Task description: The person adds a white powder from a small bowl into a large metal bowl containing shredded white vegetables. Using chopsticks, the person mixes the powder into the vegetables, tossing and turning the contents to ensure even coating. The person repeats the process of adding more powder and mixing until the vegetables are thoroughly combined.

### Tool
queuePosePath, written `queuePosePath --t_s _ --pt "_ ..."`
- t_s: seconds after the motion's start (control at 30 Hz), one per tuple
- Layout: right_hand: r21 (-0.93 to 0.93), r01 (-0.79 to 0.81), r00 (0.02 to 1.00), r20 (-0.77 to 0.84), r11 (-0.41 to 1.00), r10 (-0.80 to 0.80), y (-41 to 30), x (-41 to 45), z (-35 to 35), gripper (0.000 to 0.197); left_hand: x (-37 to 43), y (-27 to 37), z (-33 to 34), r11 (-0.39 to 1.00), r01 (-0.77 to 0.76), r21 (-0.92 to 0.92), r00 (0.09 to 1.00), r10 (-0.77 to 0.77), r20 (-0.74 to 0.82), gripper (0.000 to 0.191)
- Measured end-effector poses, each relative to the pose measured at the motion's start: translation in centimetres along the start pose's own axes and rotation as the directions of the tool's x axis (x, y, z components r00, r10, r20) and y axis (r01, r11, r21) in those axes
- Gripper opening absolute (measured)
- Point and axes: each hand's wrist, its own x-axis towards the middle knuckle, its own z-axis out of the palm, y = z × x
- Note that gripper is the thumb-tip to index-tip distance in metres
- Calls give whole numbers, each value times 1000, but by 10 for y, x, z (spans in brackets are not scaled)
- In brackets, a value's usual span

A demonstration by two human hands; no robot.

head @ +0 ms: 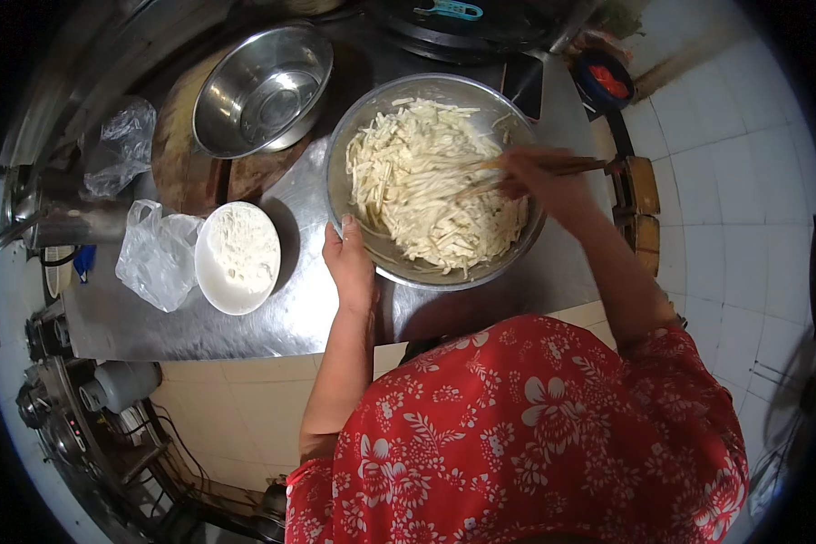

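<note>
A wide stainless steel bowl (345, 153) stands on the metal table in front of me. Pale shredded vegetable strips (421, 183), coated in what looks like flour or batter, fill much of it. My left hand (351, 262) grips the bowl's near-left rim, thumb over the edge. Over the bowl's right side, my right hand (534, 177) is closed around wooden chopsticks (578, 164); their tips are blurred among the strips. To the left, a white bowl (204, 272) holds white powder (245, 248), likely flour.
An empty stainless steel basin (265, 95) rests on a round wooden chopping board (177, 149). Clear plastic bags (156, 255) lie at the left of the metal table (245, 336). A dark round lid or pan (449, 30) carries a blue-handled peeler (452, 9) at the back.
</note>
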Motion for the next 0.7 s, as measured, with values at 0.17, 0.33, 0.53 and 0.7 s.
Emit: queuePosePath --t_s 0.17,0.33,0.53,0.7 --pt "-192 187 977 -65 964 -202 -11 13 12 15 -1 4 2 999 -16 49 1000 16 -2 23" --pt "-290 110 980 192 951 -55 20 13 47 17 3 1 3 997 -31 70 999 33 -19 23" --pt "-82 -12 999 -33 997 9 -33 -31 -9 17 -1 5 4 998 -57 31 998 57 -25 24" --pt "-165 -129 986 -127 978 109 -60 -65 -42 17 1 -1 2 994 -68 84 997 69 -17 24"
